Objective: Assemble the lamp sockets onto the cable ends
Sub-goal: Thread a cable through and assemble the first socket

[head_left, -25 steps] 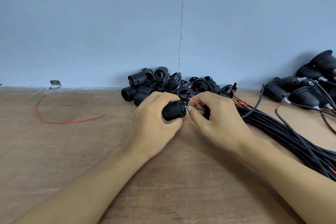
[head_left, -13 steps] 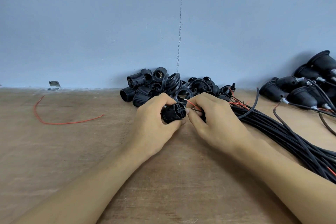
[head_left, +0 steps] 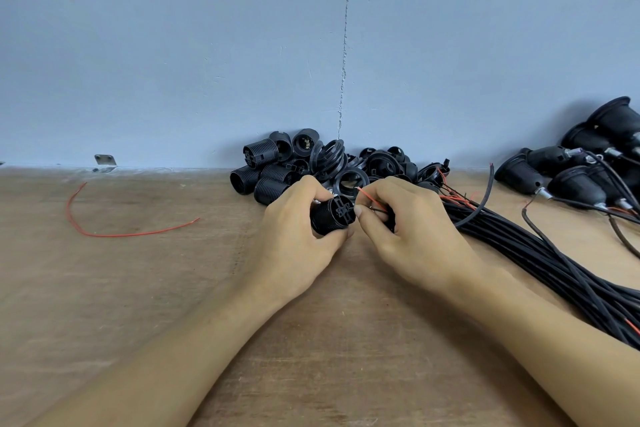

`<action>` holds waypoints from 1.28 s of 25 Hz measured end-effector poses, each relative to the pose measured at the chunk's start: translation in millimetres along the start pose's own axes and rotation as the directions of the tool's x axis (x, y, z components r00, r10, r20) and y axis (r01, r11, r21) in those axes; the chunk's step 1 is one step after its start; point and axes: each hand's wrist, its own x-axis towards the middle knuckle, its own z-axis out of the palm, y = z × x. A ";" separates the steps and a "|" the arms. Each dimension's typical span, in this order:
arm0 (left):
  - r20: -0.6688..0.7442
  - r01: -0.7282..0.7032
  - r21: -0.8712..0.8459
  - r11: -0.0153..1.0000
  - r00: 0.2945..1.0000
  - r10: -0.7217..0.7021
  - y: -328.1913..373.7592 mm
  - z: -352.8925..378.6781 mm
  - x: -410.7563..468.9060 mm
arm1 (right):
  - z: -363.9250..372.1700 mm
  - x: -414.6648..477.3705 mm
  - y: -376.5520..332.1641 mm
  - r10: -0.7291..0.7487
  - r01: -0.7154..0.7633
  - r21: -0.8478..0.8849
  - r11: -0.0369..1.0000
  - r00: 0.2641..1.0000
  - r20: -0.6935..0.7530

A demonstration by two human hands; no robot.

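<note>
My left hand point(head_left: 298, 236) grips a black threaded lamp socket point(head_left: 330, 217), its terminal end turned toward my right hand. My right hand point(head_left: 412, 229) pinches a cable end point(head_left: 375, 209) whose thin red and black wires reach to the socket's terminals. The rest of that cable is hidden under my right hand. A thick bundle of black cables point(head_left: 540, 260) runs from behind my right hand to the right edge. A pile of loose black sockets and rings point(head_left: 311, 163) lies just behind my hands against the wall.
Several finished sockets with cables point(head_left: 581, 177) lie at the far right. A loose red wire point(head_left: 104, 229) curls on the wooden table point(head_left: 138, 288) at the left. A small metal bracket point(head_left: 105, 160) sits at the foot of the blue wall.
The socket has turned in my left hand, so its terminal end now faces the camera more. My right hand keeps the wires at it and has shifted only slightly.
</note>
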 end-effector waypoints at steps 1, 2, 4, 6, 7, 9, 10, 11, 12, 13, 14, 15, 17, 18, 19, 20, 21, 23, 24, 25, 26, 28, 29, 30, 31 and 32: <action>-0.007 -0.011 0.008 1.000 1.000 0.011 -0.1 0.2 0.1 | -0.2 0.0 0.0 -0.002 0.002 -0.007 1.000 1.000 0.005; -0.012 -0.018 0.014 1.000 1.000 0.018 -0.1 0.5 0.2 | -0.4 0.0 0.1 -0.003 0.003 -0.011 1.000 1.000 0.007; -0.017 -0.020 0.024 1.000 1.000 0.020 0.0 0.9 0.3 | -0.8 0.1 0.3 0.001 -0.001 -0.006 1.000 1.000 0.002; -0.016 -0.015 0.025 1.000 1.000 0.016 -0.4 1.0 0.6 | -1.1 0.2 0.3 0.006 -0.006 0.001 1.000 1.000 -0.005; -0.015 -0.015 0.022 1.000 1.000 0.015 -0.7 1.0 0.7 | -1.1 0.2 0.2 0.008 -0.008 0.002 1.000 1.000 -0.004; -0.015 -0.018 0.022 1.000 1.000 0.018 -0.7 1.2 0.7 | -1.2 0.1 -0.1 0.007 -0.007 -0.001 1.000 1.000 -0.004; -0.017 -0.022 0.023 0.999 1.000 0.022 -0.8 1.2 0.6 | -1.2 0.1 -0.2 0.005 -0.005 -0.003 1.000 1.000 -0.005; -0.019 -0.028 0.027 0.999 0.999 0.028 -0.9 1.1 0.4 | -1.3 0.0 -0.3 0.003 -0.003 -0.007 1.000 1.000 -0.005; -0.022 -0.035 0.034 0.999 0.999 0.035 -1.0 1.0 0.2 | -1.2 0.0 -0.2 0.000 0.000 -0.013 1.000 1.000 -0.003; -0.023 -0.043 0.041 0.998 0.999 0.044 -1.2 0.9 -0.1 | -1.3 -0.2 -0.1 -0.002 0.002 -0.020 1.000 1.000 0.001; -0.023 -0.051 0.044 0.998 0.998 0.052 -1.2 0.9 -0.2 | -1.2 -0.2 0.0 -0.005 0.005 -0.027 1.000 1.000 0.005; -0.020 -0.060 0.044 0.997 0.998 0.061 -1.2 0.7 -0.3 | -1.2 -0.4 0.1 -0.007 0.007 -0.034 0.999 1.000 0.011; -0.017 -0.078 0.049 0.996 0.997 0.079 -0.9 0.6 -0.2 | -1.2 -0.4 0.3 -0.012 0.014 -0.050 0.999 1.000 0.026; -0.015 -0.084 0.059 0.995 0.996 0.085 -0.8 0.6 -0.1 | -1.3 -0.5 0.3 -0.015 0.017 -0.058 0.998 0.999 0.036; -0.012 -0.085 0.069 0.994 0.996 0.086 -0.8 0.5 -0.3 | -1.3 -0.7 0.3 -0.017 0.020 -0.065 0.998 0.999 0.047; -0.008 -0.079 0.076 0.994 0.997 0.079 -0.8 0.2 -0.6 | -1.2 -1.0 0.5 -0.017 0.022 -0.073 0.997 0.998 0.059; -0.002 -0.070 0.081 0.994 0.997 0.071 -0.7 -0.1 -0.9 | -1.2 -1.2 0.9 -0.016 0.021 -0.082 0.996 0.997 0.072; 0.015 -0.069 0.093 0.993 0.998 0.068 -0.8 -0.6 -1.4 | -1.5 -1.8 1.6 -0.005 0.014 -0.086 0.996 0.995 0.096; 0.021 -0.070 0.097 0.993 0.997 0.069 -0.7 -1.0 -1.4 | -1.5 -1.8 2.0 -0.003 0.012 -0.081 0.997 0.994 0.108; 0.027 -0.070 0.099 0.993 0.997 0.068 -0.8 -1.7 -1.3 | -1.3 -1.8 2.5 -0.002 0.011 -0.075 0.997 0.993 0.119; 0.038 -0.071 0.102 0.992 0.997 0.067 -0.9 -2.3 -1.0 | -1.1 -1.7 3.2 0.000 0.010 -0.071 0.997 0.992 0.130; 0.079 -0.085 0.113 0.990 0.994 0.076 -1.7 -2.6 -1.0 | -0.6 -1.9 5.0 0.006 0.004 -0.068 0.998 0.989 0.151; 0.097 -0.089 0.115 0.989 0.992 0.078 -2.1 -2.4 -1.3 | -0.5 -2.0 5.9 0.009 0.001 -0.065 0.998 0.987 0.160; 0.106 -0.085 0.112 0.990 0.992 0.074 -2.7 -2.5 -1.5 | -0.5 -2.1 6.7 0.012 -0.002 -0.060 0.998 0.986 0.167; 0.107 -0.077 0.108 0.991 0.992 0.065 -3.4 -2.6 -1.3 | -0.4 -2.1 7.2 0.015 -0.006 -0.056 0.998 0.985 0.171; 0.108 -0.068 0.105 0.992 0.993 0.057 -4.2 -2.9 -1.0 | -0.4 -2.2 7.6 0.018 -0.009 -0.051 0.999 0.984 0.174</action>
